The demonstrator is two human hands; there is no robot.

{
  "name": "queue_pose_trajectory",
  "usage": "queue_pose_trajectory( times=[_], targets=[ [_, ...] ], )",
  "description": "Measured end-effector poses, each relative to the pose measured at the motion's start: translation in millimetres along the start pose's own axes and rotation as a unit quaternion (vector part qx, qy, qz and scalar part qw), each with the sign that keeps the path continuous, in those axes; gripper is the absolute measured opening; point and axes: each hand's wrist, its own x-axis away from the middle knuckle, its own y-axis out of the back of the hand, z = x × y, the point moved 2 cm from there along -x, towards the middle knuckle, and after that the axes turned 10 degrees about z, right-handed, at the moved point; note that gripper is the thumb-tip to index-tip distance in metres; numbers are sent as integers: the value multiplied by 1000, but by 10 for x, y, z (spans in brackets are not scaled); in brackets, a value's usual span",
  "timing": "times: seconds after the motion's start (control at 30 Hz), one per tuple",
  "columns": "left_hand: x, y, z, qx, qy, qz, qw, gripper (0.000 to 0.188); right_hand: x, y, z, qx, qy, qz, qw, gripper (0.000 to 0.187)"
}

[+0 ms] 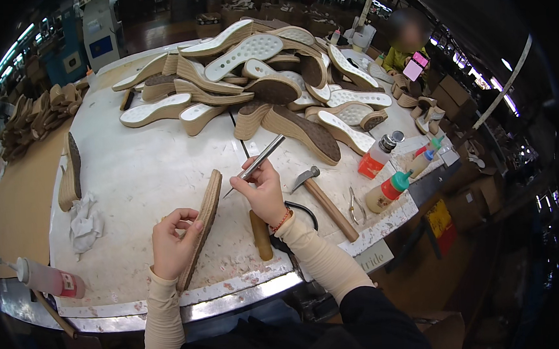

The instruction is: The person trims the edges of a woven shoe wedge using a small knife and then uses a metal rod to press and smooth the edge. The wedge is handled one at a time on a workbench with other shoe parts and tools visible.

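My left hand point(176, 243) is closed round a wedge shoe sole point(206, 216), held on edge above the near part of the worktable point(125, 158). Its brown underside faces right and its woven-look tan side shows. In my right hand point(262, 191) is a slim silver craft knife point(267, 155), gripped like a pen. The thin pointed tip reaches down-left toward the sole, a short gap from it as far as I can see. A wooden handle point(261, 236) lies on the table under my right wrist.
A heap of wedge soles point(246, 55) covers the table's far side. To the right lie a hammer point(323, 204), pliers point(357, 207) and glue bottles point(388, 192). Crumpled tissue point(85, 225) and a squeeze bottle point(49, 278) are left. Beyond, a person point(406, 45) holds a pink-screened phone.
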Motion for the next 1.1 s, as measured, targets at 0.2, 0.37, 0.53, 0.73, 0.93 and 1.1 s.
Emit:
queue_pose_trajectory(
  times=[0.2,0.37,0.53,0.73,0.93,1.1],
  targets=[
    [-15,-12,-9,-30,-27,-19,999,25,28,4,77,-98,-56,56,992,33],
    [-9,1,-53,-19,-11,-1,1000,28,101,-131,118,-94,-20,103,990,35],
    [44,-5,-184,-27,-82,7,996,30,174,-256,187,30,65,137,988,33],
    [35,-15,-148,-52,-143,6,988,18,282,-362,265,83,113,166,976,33],
    [33,12,-107,-65,-151,6,986,11,262,-333,290,47,82,153,984,30],
    [25,3,-108,-75,-158,-18,984,12,202,-290,248,30,71,162,984,30]
  ],
)
